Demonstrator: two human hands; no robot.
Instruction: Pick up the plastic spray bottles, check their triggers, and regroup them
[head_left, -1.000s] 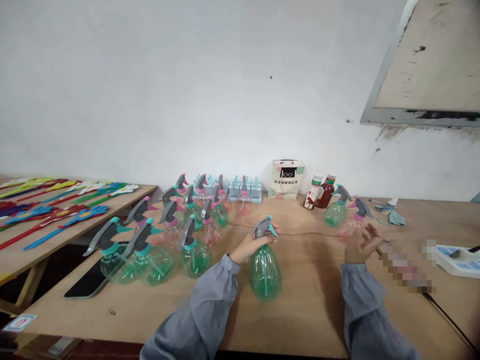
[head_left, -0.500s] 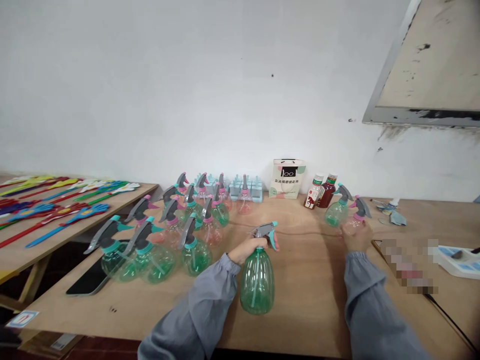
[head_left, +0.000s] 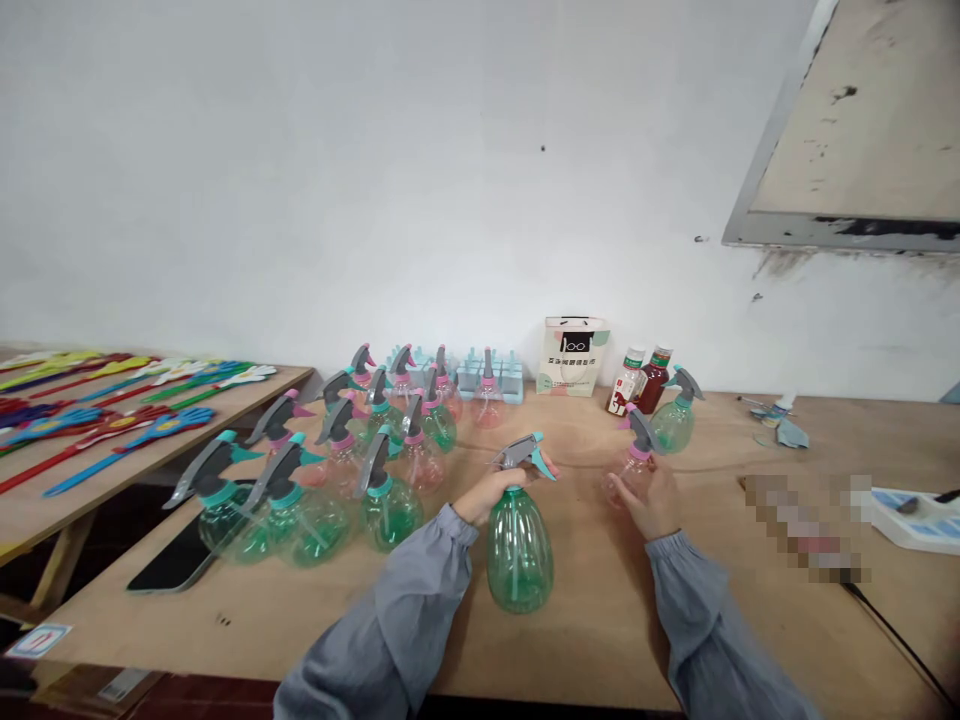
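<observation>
My left hand [head_left: 495, 491] is closed around the neck of a green spray bottle [head_left: 519, 560], just under its grey and teal trigger head. My right hand [head_left: 654, 497] grips a pink spray bottle [head_left: 619, 478] by its round body, the thumb across the front. Behind that bottle, to the right, stands another green spray bottle [head_left: 674, 424]. Several more green and pink spray bottles are grouped to the left of my left hand, among them a green one [head_left: 391, 512] nearest to it.
Against the wall stand a paper bag [head_left: 568, 375], two sauce bottles [head_left: 655, 380] and light blue racks [head_left: 511, 378]. A phone [head_left: 169, 555] lies at the left. Colourful hand-shaped sticks [head_left: 112, 440] cover the side table. A white tray [head_left: 919, 535] is at the right.
My right hand has moved left with the pink spray bottle, away from beside the standing green one. The green bottle in my left hand has shifted only slightly.
</observation>
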